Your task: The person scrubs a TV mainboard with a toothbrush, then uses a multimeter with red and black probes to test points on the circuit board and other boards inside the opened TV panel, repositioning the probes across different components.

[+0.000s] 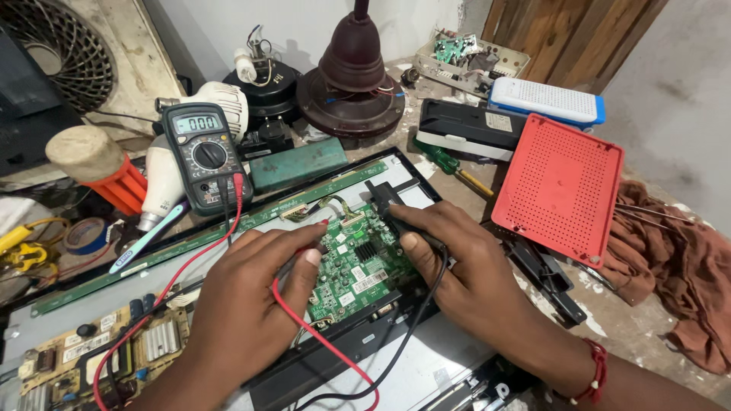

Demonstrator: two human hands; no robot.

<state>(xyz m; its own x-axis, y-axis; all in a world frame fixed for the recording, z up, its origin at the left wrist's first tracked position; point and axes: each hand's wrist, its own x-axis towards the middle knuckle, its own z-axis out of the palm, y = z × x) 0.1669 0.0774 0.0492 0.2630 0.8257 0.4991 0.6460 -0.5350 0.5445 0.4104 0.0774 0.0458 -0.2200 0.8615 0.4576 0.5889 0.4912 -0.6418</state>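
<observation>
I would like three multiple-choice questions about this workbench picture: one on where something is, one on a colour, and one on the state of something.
1. Where does the multimeter stand?
A. beyond the left hand
B. on the red perforated panel
C. under the brown cloth

2. What colour is the wire that runs from the left hand's probe?
A. blue
B. red
C. white

3. What is the state of the multimeter's display?
A. dark
B. cracked
C. lit, showing digits

Answers:
1. A: the meter leans upright behind the green circuit board, above the left hand.
2. B: a red lead curves below the left hand, while a black one runs from the right hand.
3. C: digits show on the pale screen.
</observation>
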